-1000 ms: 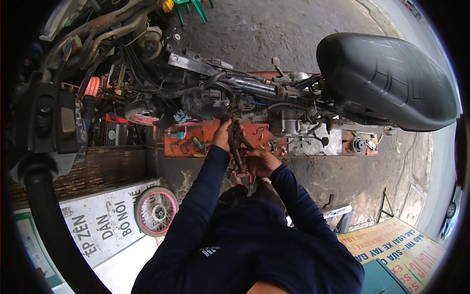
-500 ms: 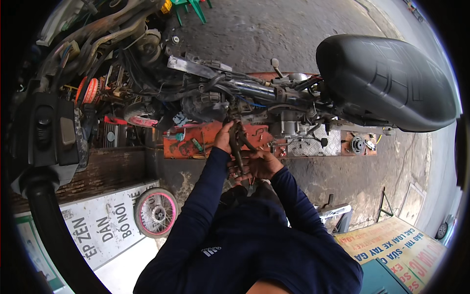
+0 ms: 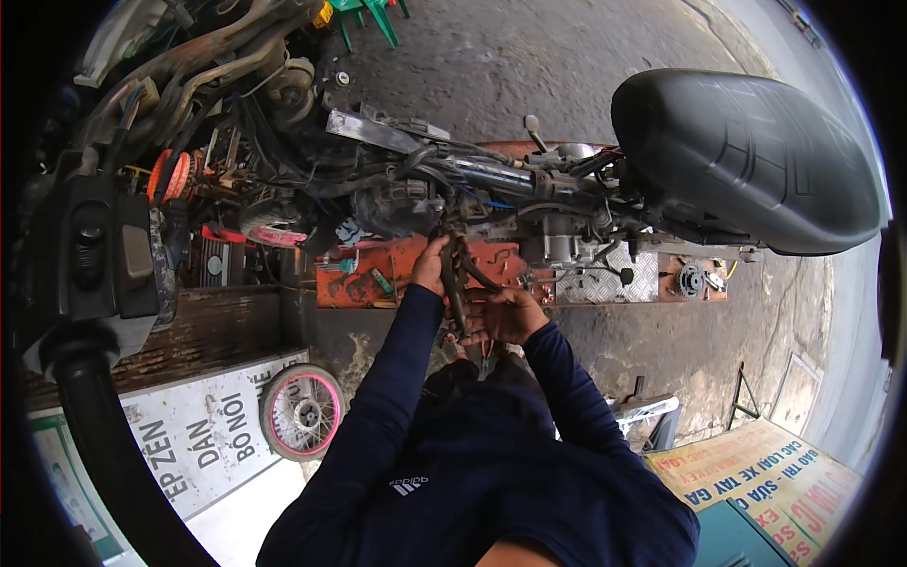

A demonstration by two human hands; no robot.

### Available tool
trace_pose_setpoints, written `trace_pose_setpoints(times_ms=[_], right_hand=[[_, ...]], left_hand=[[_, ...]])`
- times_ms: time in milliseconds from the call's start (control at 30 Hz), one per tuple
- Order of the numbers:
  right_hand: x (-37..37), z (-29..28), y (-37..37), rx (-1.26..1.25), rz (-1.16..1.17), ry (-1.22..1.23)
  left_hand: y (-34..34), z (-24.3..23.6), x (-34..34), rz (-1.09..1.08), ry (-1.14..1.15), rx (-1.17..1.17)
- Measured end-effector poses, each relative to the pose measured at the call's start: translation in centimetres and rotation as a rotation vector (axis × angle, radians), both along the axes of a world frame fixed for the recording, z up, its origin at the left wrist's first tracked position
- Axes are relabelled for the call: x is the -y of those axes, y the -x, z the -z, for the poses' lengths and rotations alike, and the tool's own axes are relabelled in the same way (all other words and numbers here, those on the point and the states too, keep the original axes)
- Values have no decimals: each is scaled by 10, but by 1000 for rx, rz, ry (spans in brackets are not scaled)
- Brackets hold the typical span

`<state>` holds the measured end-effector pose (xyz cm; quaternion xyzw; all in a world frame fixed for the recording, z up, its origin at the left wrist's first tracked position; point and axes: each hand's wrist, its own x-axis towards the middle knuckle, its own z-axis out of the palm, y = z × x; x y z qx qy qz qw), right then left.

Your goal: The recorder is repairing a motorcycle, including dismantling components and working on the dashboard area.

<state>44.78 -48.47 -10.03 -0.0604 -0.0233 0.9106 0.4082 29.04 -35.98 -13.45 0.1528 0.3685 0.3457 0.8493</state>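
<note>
Dark, worn pliers (image 3: 454, 286) stand with their two handles spread, the jaw end up against the motorcycle's frame and engine area. My left hand (image 3: 431, 267) is closed round the upper part of the pliers, thumb toward the jaws. Lower down, my right hand (image 3: 511, 317) spans the handles, its thumb by the shorter-looking right handle and its fingers reaching behind the left one. What the jaws touch is too dark to make out. The stripped motorcycle (image 3: 501, 175) lies across the view, its frame and cables bare.
Beneath the motorcycle runs an orange metal bench (image 3: 354, 274) with small parts and a tread plate (image 3: 605, 279). The black seat (image 3: 746, 161) is at right, a handlebar grip (image 3: 94, 387) at left. A pink-rimmed wheel (image 3: 302, 412) leans by a white sign (image 3: 203, 439). A green stool (image 3: 373, 19) stands beyond.
My hands and the pliers stay nearly in place; the right fingers have shifted slightly on the handles. The whole view has moved a little.
</note>
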Motion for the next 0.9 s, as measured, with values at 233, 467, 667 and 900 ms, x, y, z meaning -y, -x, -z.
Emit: trace_pose_setpoints(times_ms=[233,467,667,900], right_hand=[[1,4,7,101,14,6],[-4,-19,-3,24,1,79],[-29,-8,7,393,-189,235],[-26,-24,6,543,-155,140]], left_hand=[[0,7,-1,-19,46,77],[-1,11,-3,-63,125,66],[0,10,-4,2,69,19],[-3,13,-5,43,79,60]])
